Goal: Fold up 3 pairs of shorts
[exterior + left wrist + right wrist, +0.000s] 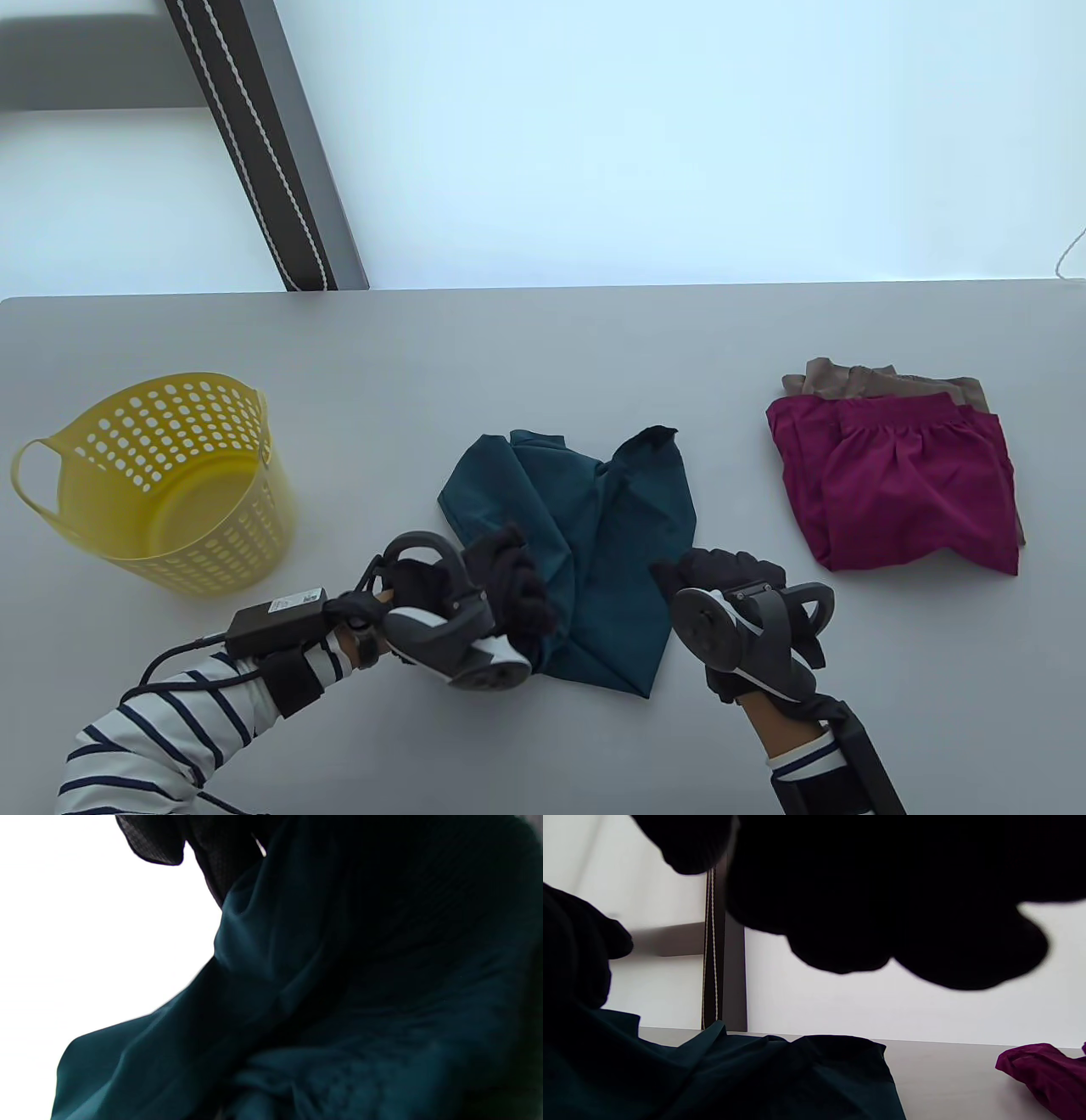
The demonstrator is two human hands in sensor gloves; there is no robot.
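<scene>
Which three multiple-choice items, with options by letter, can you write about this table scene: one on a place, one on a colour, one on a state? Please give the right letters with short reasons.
1. Where does the yellow perforated plastic basket stand?
A. table's left side
B. table's right side
C. on the shorts

2. What colour are the shorts on top of the folded pile?
A. white
B. magenta
C. yellow

3. How do the crumpled teal shorts lie?
A. neatly folded
B. in the basket
C. rumpled, unfolded

Answers: 1 A, it stands left of both hands; 2 B, magenta lies over beige shorts; 3 C, creased, the left hand gripping an edge.
</scene>
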